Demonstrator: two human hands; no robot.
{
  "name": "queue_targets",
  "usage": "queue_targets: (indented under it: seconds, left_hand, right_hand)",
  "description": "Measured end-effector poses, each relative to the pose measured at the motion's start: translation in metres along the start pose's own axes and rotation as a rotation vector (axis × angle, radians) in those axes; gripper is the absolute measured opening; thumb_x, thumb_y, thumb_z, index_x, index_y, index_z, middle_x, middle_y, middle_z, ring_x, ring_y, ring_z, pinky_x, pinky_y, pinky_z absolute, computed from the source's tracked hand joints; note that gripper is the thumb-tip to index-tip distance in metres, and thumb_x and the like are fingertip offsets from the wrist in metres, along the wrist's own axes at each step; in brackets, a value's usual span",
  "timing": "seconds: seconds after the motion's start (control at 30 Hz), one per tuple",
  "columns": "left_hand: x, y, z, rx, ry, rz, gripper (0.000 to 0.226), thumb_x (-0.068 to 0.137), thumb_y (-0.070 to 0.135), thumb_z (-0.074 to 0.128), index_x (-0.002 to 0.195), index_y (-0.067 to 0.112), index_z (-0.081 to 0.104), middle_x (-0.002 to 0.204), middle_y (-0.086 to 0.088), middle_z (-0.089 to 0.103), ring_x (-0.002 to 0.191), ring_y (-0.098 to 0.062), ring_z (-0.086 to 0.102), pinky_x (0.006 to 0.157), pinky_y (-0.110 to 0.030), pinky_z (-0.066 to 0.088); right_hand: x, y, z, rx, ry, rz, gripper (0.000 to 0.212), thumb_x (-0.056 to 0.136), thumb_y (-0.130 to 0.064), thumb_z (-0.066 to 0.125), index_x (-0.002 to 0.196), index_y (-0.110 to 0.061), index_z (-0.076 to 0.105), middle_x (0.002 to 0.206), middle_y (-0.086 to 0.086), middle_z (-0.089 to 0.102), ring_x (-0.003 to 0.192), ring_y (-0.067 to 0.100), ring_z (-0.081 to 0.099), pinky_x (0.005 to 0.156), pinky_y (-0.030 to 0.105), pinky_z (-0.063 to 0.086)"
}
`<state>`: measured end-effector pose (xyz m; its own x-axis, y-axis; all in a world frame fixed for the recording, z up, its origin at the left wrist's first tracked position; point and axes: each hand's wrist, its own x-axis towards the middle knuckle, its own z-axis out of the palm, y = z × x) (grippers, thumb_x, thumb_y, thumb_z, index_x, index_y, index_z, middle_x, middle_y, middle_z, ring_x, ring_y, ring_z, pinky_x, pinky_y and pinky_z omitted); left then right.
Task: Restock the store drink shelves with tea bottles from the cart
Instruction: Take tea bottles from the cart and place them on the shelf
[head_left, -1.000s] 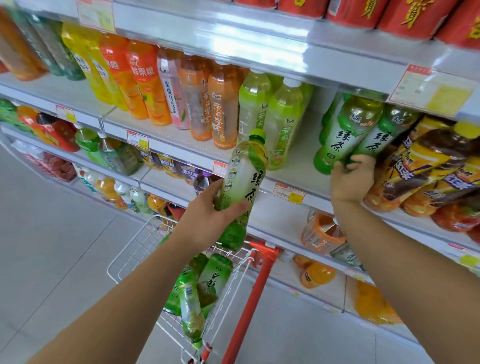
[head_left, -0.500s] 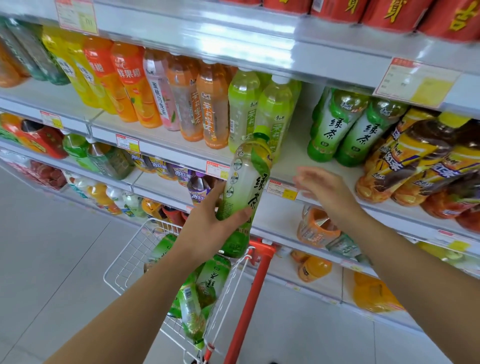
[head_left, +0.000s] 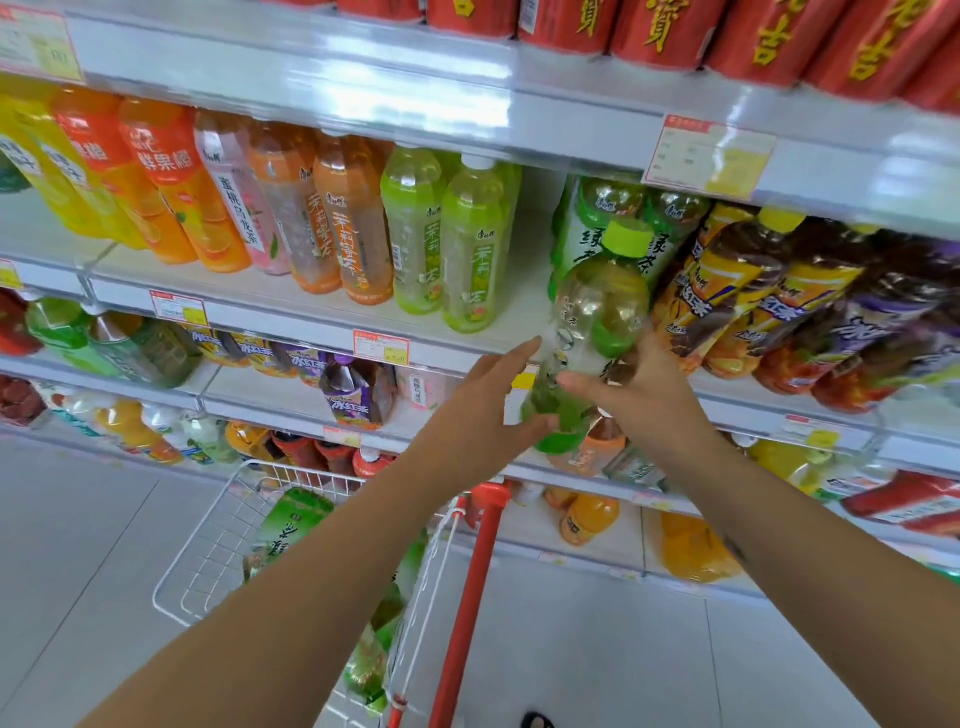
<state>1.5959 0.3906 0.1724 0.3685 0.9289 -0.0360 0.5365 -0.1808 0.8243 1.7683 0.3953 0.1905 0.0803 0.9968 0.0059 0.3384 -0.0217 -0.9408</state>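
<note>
A green tea bottle (head_left: 597, 312) with a lime cap stands tilted in front of the middle shelf (head_left: 291, 306), between my two hands. My right hand (head_left: 644, 400) grips its lower half, thumb across the front and fingers round the right side. My left hand (head_left: 483, 415) touches the bottle's left side with straight fingers, its thumb against the green base. Behind the bottle, matching green tea bottles (head_left: 608, 202) stand on the shelf. More green tea bottles (head_left: 291, 525) lie in the white wire cart (head_left: 202, 566) below my arms.
Orange, pink and pale green drink bottles (head_left: 415, 228) fill the shelf to the left; brown iced tea bottles (head_left: 737, 291) crowd the right. A gap lies between the pale green and green tea rows. The cart's red handle (head_left: 467, 597) rises under my hands. Red cans line the top shelf.
My right hand left the shelved bottles, came down and took hold of the bottle. The bottle moved right and up toward the green tea row. My left hand's fingers loosened and straightened.
</note>
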Motion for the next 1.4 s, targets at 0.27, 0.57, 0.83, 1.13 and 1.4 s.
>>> queue_targets:
  seconds: [0.27,0.57,0.83,1.13,1.4]
  left_hand:
    - [0.026,-0.027,-0.008,0.276,-0.033,-0.086,0.06,0.091,0.03,0.058,0.145,0.022,0.033,0.15,-0.005,0.033,0.137,-0.026,0.03,0.111,-0.034,0.024]
    - [0.053,-0.044,0.002,0.399,-0.137,-0.158,0.07,0.093,0.034,0.054,0.151,0.023,0.016,0.159,-0.004,0.008,0.146,-0.026,0.007,0.116,-0.036,0.01]
    - [0.052,-0.044,0.004,0.406,-0.154,-0.129,0.069,0.095,0.032,0.052,0.151,0.022,0.013,0.16,0.001,0.004,0.146,-0.024,0.007,0.116,-0.032,0.006]
    - [0.052,-0.046,0.002,0.373,-0.161,-0.123,0.07,0.095,0.031,0.052,0.152,0.021,0.013,0.16,-0.002,0.004,0.146,-0.023,0.007,0.116,-0.031,0.005]
    - [0.054,-0.048,0.003,0.366,-0.153,-0.127,0.068,0.095,0.03,0.053,0.151,0.022,0.015,0.16,0.0,0.007,0.146,-0.022,0.009,0.115,-0.032,0.01]
  right_hand:
    - [0.031,0.02,-0.015,-0.155,0.307,-0.169,0.07,0.074,-0.011,0.077,0.132,-0.01,0.038,0.117,-0.008,0.053,0.106,0.003,0.051,0.089,0.007,0.038]
    - [0.071,0.036,-0.007,-0.197,0.518,-0.105,0.063,0.076,-0.013,0.075,0.126,-0.002,0.039,0.127,0.012,0.055,0.116,0.025,0.053,0.091,0.019,0.036]
    - [0.089,0.036,0.01,-0.157,0.671,0.112,0.067,0.08,-0.01,0.066,0.137,-0.002,0.032,0.137,0.015,0.047,0.126,0.03,0.046,0.1,0.037,0.041]
    - [0.037,0.077,0.027,-0.712,0.432,-0.317,0.034,0.083,-0.01,0.061,0.118,-0.011,0.06,0.111,0.008,0.061,0.102,0.03,0.05,0.088,0.036,0.043]
    - [0.045,0.074,0.001,-1.06,0.154,-0.179,0.052,0.091,-0.027,0.054,0.14,-0.022,0.042,0.137,0.0,0.05,0.124,0.032,0.039,0.102,0.045,0.034]
